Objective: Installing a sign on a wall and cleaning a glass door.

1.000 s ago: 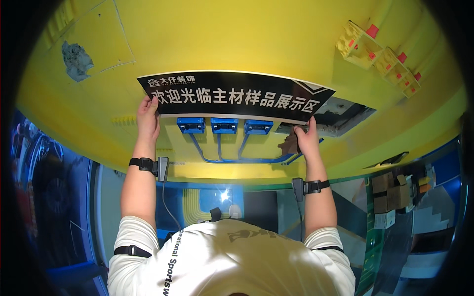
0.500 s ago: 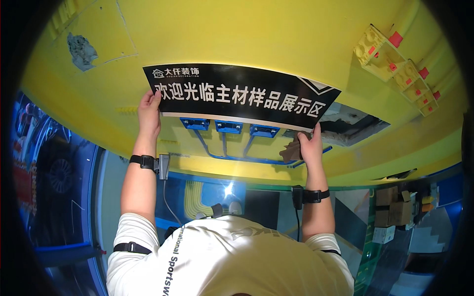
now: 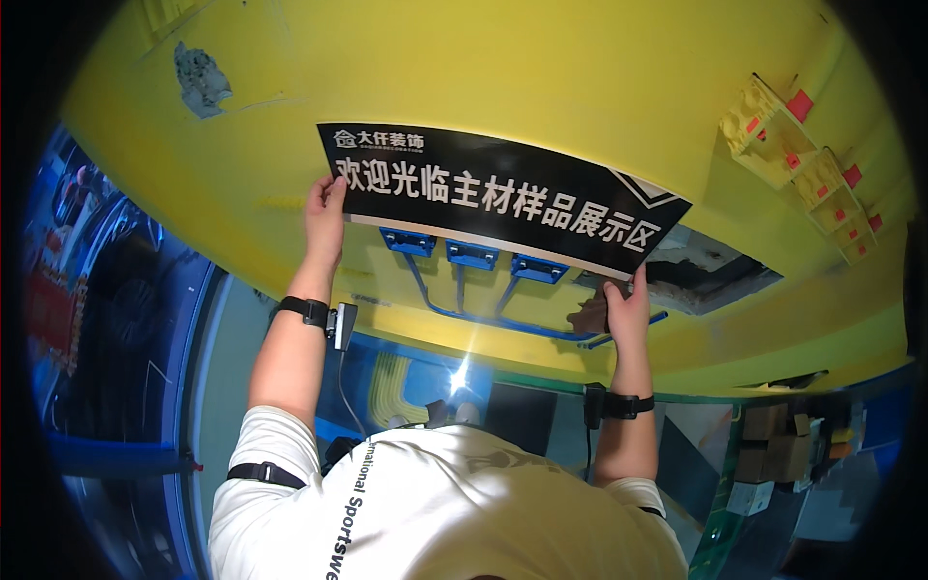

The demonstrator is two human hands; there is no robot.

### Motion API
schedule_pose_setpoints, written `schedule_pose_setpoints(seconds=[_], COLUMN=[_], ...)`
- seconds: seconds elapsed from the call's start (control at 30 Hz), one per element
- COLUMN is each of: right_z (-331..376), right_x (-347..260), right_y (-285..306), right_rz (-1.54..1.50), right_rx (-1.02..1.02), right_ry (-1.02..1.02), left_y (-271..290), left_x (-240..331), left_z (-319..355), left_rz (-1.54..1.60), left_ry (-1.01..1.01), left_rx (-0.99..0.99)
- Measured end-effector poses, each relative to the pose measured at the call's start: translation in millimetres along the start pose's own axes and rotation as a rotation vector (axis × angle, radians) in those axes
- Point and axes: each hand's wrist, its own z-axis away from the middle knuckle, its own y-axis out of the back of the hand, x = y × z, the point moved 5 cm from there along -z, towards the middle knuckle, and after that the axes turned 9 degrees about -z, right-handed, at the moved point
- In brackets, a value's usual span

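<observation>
Okay, head view: I see the left hand (image 3: 326, 208) gripping the black sign panel (image 3: 493, 208) by its left edge near the bottom corner, the right hand (image 3: 626, 307) gripping its lower right corner. Panel is up at the yellow wall (image 3: 464, 58), right end lower; can't tell if touching. Three blue junction boxes (image 3: 472, 255) show just below it, ragged wall hole (image 3: 715, 271) by its right end. Brown crumpled scrap (image 3: 586, 314) beside the right hand; can't tell if held.
</observation>
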Motion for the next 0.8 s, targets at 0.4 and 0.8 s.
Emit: schedule_pose_setpoints(seconds=[0.4,0.8], right_z=[-4.7,-4.4], right_x=[-2.1,106.5], right_y=[-2.0,29.7], right_rz=[0.064,-0.329], right_rx=[-0.117,-0.044], right_ry=[0.007,-0.296], left_y=[11.4,84.8], left_x=[-15.7,-63.5], left_z=[0.5,-1.9], left_rz=[-0.099,-0.33], left_ry=[0.004,-0.076], left_rx=[0.063,0.102])
